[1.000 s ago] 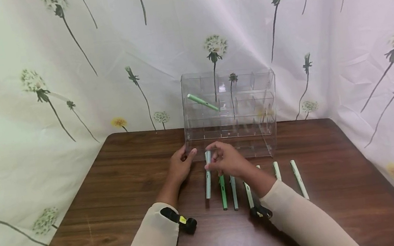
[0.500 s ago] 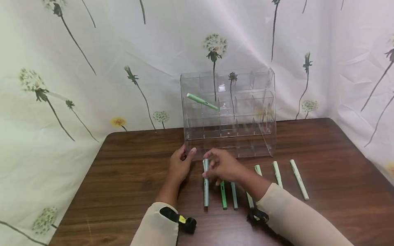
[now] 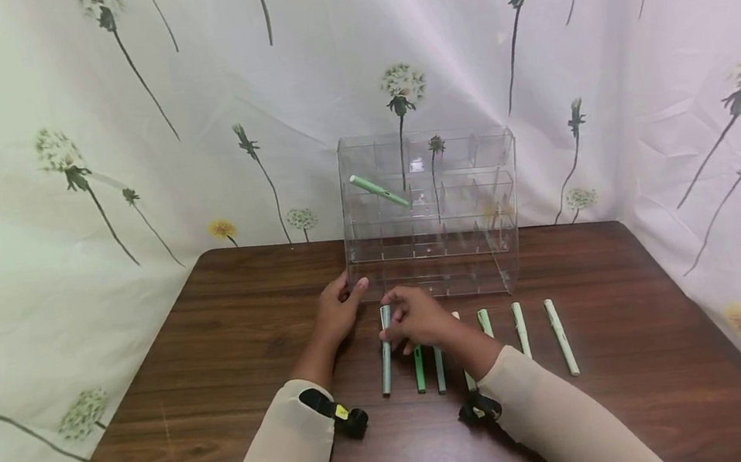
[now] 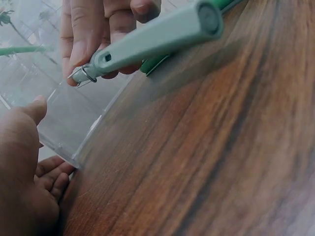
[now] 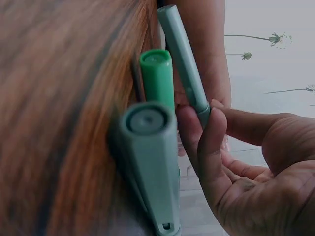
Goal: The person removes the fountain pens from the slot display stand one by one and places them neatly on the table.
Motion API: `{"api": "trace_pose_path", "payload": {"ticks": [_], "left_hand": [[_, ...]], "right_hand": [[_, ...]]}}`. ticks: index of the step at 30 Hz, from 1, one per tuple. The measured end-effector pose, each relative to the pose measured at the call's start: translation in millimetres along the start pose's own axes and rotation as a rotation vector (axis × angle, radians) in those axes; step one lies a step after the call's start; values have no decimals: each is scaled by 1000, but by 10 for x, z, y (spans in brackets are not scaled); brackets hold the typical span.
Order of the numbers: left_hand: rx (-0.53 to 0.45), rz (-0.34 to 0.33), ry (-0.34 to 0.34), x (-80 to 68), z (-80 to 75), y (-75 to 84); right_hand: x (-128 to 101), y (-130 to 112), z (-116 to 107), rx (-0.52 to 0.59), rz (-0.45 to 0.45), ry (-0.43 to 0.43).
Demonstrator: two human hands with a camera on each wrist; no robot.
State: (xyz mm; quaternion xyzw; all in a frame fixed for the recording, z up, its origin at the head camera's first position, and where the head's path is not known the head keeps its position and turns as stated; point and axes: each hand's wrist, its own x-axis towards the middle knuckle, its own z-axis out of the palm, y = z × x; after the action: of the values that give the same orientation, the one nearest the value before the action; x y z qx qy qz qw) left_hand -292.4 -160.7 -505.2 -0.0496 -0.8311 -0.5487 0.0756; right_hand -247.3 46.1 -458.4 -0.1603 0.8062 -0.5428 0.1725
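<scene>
Right hand is pinching the grey-green pen near its upper end, fingers and thumb curling round the barrel. A second ago I was holding this pen higher and closer to the clear organizer; now it is sitting lower and nearer to me, its far tip dropping toward the table at the left end of the row. From the left wrist view the pen is lying at a slant, and I cannot tell whether its lower end is touching the wood. So the pen is coming away from the organizer's front edge rather than going in, and I judge I am re-gripping or re-aiming it. Left hand is resting against the organizer's near left corner, fingers loosely bent and thumb against the clear wall, steadying it, just as it was a second ago. Beside the held pen, a bright green pen and a teal pen are lying parallel on the table, partly under my right wrist. Further right, three pale pens are lying well apart from my hand. One green pen is already sitting tilted in an upper compartment of the organizer.
</scene>
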Motion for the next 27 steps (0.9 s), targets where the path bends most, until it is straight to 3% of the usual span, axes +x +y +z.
{"api": "trace_pose_path", "payload": {"ticks": [12, 27], "left_hand": [[15, -3, 20, 29, 13, -22], [-8, -2, 10, 26, 9, -13]], "right_hand": [[13, 48, 75, -119, -21, 33], [48, -46, 178, -199, 69, 29]]}}
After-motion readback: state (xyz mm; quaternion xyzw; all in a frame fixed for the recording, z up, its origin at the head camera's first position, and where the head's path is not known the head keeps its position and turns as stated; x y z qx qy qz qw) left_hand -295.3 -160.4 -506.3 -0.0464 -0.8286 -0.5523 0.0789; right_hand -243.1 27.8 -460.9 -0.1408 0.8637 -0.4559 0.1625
